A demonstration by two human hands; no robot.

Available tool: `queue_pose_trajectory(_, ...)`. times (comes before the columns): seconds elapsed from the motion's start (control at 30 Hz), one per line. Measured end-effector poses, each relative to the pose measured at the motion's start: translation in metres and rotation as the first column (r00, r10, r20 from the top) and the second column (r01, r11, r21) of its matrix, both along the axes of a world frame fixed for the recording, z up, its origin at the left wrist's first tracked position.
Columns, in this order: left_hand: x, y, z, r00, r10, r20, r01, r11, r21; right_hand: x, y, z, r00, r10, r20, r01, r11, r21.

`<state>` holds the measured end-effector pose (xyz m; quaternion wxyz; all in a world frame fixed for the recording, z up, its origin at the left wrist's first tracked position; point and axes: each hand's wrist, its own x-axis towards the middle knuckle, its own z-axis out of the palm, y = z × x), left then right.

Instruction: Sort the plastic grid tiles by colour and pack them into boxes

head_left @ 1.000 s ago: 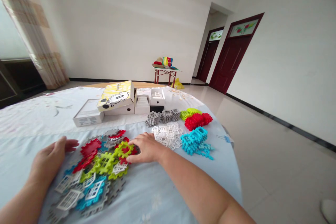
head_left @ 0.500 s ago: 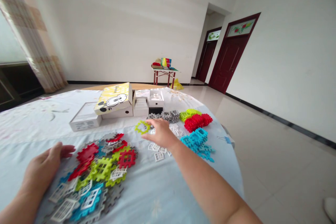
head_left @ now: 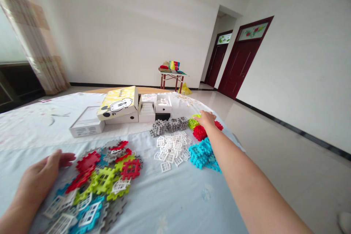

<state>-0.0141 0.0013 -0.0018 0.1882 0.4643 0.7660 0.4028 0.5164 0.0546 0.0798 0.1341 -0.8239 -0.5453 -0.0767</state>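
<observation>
My right hand (head_left: 207, 118) is stretched out over the lime green interlocking pieces (head_left: 192, 123) at the far right. A lime green interlocking piece (head_left: 196, 116) shows at its fingertips; the hand hides part of it. Just below lie red pieces (head_left: 199, 132) and a heap of blue pieces (head_left: 201, 152). My left hand (head_left: 45, 173) rests open on the cloth, fingers extended, at the left edge of a mixed pile. That pile holds lime pieces (head_left: 103, 180), red pieces (head_left: 130, 169), grey ones, blue ones and white window frames (head_left: 90, 213).
White window frames (head_left: 170, 150) lie spread mid-table, with grey pieces (head_left: 177, 124) stacked behind. A yellow and white box (head_left: 118, 103), a white box lid (head_left: 86, 126) and small white boxes (head_left: 163, 103) stand farther back. The round table's edge curves along the right.
My right hand has moved right and away, from above the white window frames to the lime green stack, carrying the lime green piece. My left hand stays beside the mixed pile.
</observation>
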Motion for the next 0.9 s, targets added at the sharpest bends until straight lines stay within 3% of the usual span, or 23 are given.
queue_pose_trajectory(0.2, 0.007, -0.004, 0.005, 0.998, -0.045, 0.049, 0.044, 0.999, 0.015, -0.019, -0.01, 0.004, 0.994, 0.108, -0.021, -0.103, 0.982, 0.161)
queue_pose_trajectory(0.37, 0.014, -0.008, 0.007, 0.991, -0.082, 0.106, 0.072, 0.993, 0.094, -0.069, -0.032, -0.003, 0.937, 0.349, -0.018, -0.331, 0.903, 0.273)
queue_pose_trajectory(0.5, 0.019, -0.011, 0.01, 0.99, -0.088, 0.112, 0.077, 0.992, 0.102, -0.127, -0.059, -0.012, 0.77, 0.632, -0.083, -0.588, 0.755, 0.292)
queue_pose_trajectory(0.63, 0.019, -0.012, 0.01, 0.987, -0.087, 0.133, 0.072, 0.99, 0.119, -0.176, -0.087, -0.022, 0.513, 0.843, -0.159, -0.821, 0.536, 0.194)
queue_pose_trajectory(0.73, 0.019, -0.012, 0.009, 0.981, -0.109, 0.162, 0.084, 0.985, 0.152, -0.197, -0.098, -0.028, 0.358, 0.911, -0.207, -0.92, 0.382, 0.089)
queue_pose_trajectory(0.8, 0.019, -0.012, 0.009, 0.978, -0.114, 0.174, 0.086, 0.983, 0.161, -0.203, -0.1, -0.034, 0.309, 0.923, -0.228, -0.944, 0.326, 0.045)
queue_pose_trajectory(0.9, 0.019, -0.011, 0.009, 0.98, -0.107, 0.169, 0.083, 0.986, 0.147, -0.206, -0.1, -0.042, 0.306, 0.921, -0.241, -0.947, 0.32, 0.02)
